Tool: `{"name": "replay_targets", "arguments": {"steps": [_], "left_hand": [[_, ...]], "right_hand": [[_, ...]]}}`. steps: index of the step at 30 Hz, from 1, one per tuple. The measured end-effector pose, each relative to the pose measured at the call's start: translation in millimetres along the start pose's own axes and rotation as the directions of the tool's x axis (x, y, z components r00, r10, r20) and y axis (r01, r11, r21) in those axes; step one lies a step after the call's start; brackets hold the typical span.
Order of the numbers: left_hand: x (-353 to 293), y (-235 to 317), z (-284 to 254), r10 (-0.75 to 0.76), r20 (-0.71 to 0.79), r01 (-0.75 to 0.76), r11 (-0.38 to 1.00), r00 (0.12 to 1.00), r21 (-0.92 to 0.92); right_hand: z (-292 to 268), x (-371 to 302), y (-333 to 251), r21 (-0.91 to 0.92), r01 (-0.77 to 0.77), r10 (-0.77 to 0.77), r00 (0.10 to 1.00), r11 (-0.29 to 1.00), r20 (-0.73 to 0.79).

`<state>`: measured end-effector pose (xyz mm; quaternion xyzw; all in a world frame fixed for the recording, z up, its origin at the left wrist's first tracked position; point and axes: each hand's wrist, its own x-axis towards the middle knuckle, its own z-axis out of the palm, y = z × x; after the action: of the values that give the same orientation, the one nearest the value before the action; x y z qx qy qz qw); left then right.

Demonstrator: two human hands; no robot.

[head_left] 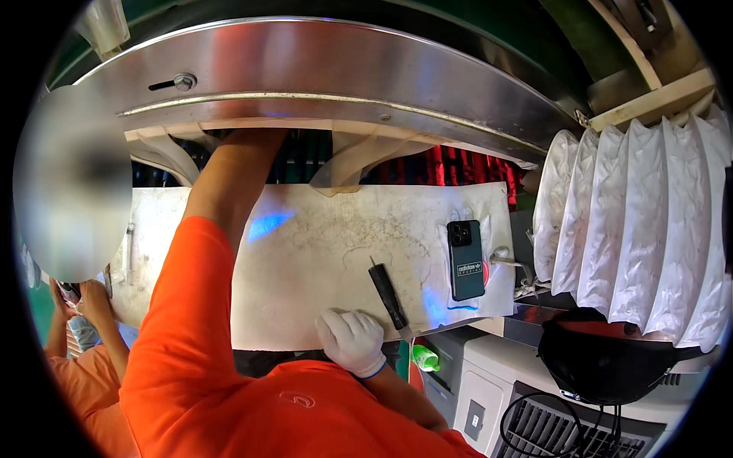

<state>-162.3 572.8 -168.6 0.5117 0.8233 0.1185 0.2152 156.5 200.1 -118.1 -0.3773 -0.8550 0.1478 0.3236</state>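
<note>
My left arm reaches forward under the metal beam (321,65) and past a translucent curtain flap (359,156). The left hand is out of sight behind the beam. On the near edge of the white worktop (305,267) rests my right hand (350,341) in a white glove. Its fingers are curled in, and nothing shows in them. Just right of it lies an electric screwdriver (389,298) with a black body, its tip pointing away from me. Farther right a dark green phone (465,259) lies face down on a white cloth or paper.
Dark rollers (305,156) run beneath the beam, lit red toward the right. A white ribbed duct (634,229) and a black bag (603,359) are at the right. Another person's hands (92,305) hold something at the far left. A green bottle (424,357) is near the worktop's edge.
</note>
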Motion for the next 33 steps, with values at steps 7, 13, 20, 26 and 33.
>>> {"name": "replay_targets", "arguments": {"steps": [7, 13, 20, 26, 33], "left_hand": [[-71, -16, -10, -0.260, -0.184, 0.043, 0.677, 0.948, -0.734], [-265, -74, -50, -0.015, -0.065, -0.066, -0.061, 0.998, -0.996], [-428, -137, -68, -0.058, -0.237, -0.228, 0.130, 0.970, -0.965], [-495, -172, -71, 0.555, -0.509, -0.702, 0.697, 0.658, -0.146], [-528, -200, -30, 0.168, -0.220, -0.275, 0.656, 0.961, -0.703]], "right_hand": [[-5, 11, 0, 0.003, 0.099, -0.098, 0.989, 0.995, -0.112], [6, 3, -2, 0.056, 0.011, -0.002, 0.988, 0.998, -0.157], [16, -3, 17, 0.666, -0.354, 0.476, 0.879, 0.656, -0.001], [-14, 55, 18, 0.901, -0.405, 0.250, 0.867, -0.153, 0.432], [-17, 55, -10, 0.801, -0.583, 0.096, 0.813, 0.136, 0.575]]}}
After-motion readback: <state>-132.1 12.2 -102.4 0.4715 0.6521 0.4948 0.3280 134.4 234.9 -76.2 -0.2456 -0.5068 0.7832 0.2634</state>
